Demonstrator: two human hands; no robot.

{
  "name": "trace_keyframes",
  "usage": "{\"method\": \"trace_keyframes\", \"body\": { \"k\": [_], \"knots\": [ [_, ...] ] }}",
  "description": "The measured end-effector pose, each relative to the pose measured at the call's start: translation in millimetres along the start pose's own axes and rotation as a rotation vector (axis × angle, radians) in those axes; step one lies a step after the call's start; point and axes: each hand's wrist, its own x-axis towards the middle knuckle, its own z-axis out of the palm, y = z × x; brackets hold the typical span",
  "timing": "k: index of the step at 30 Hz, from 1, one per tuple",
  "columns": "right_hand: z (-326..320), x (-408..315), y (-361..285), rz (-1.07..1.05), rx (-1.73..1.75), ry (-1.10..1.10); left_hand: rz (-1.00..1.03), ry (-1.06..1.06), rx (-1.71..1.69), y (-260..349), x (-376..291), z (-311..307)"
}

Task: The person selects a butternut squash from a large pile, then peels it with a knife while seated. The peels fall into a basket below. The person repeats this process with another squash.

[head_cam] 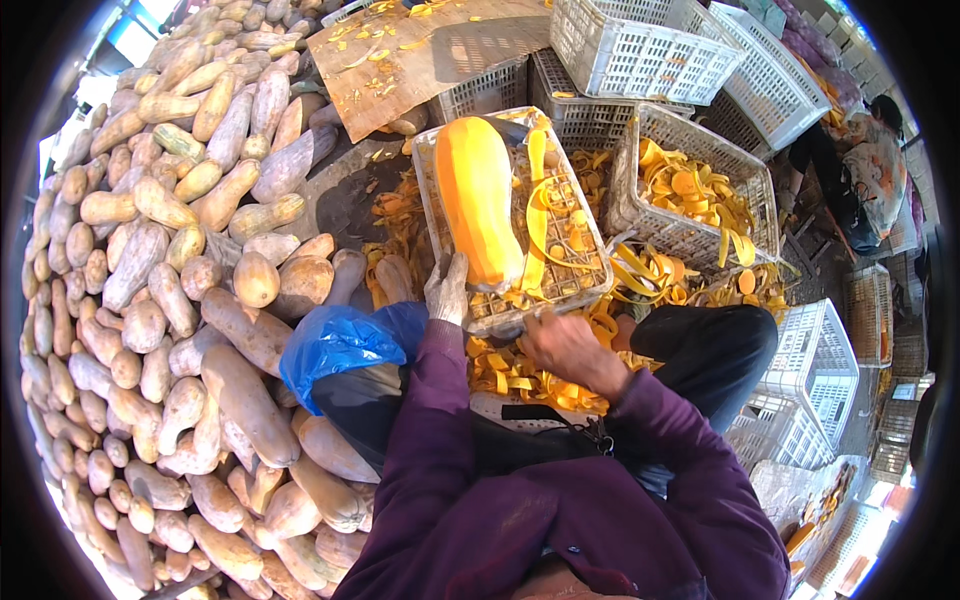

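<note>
A large peeled squash, bright orange-yellow, lies lengthwise on an upturned, dirty plastic crate in front of me. My left hand, in a pale, soiled glove, rests against the squash's near left end. Just off the crate's near edge is my right hand, bare, with its fingers curled. Whether a tool sits inside those fingers is hidden. Long strips of peel lie on the crate beside the squash, to its right.
Unpeeled squashes form a big heap on my left. A crate of peelings stands at the right, below stacked white crates. A board with scraps lies ahead. Peelings cover the ground between my legs. Another person sits far right.
</note>
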Motion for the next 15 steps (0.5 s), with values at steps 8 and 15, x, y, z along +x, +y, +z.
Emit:
{"method": "trace_keyframes", "body": {
  "k": [8, 15],
  "knots": [
    [-3.0, 75.6, 77.8, 0.319, 0.509, 0.379, 0.135, -0.037, 0.507, 27.2, -16.1, 88.7],
    [57.6, 106.0, 77.1, 0.397, 0.682, 0.474, 0.096, 0.032, 0.563, 15.0, -2.0, 90.3]
  ]
}}
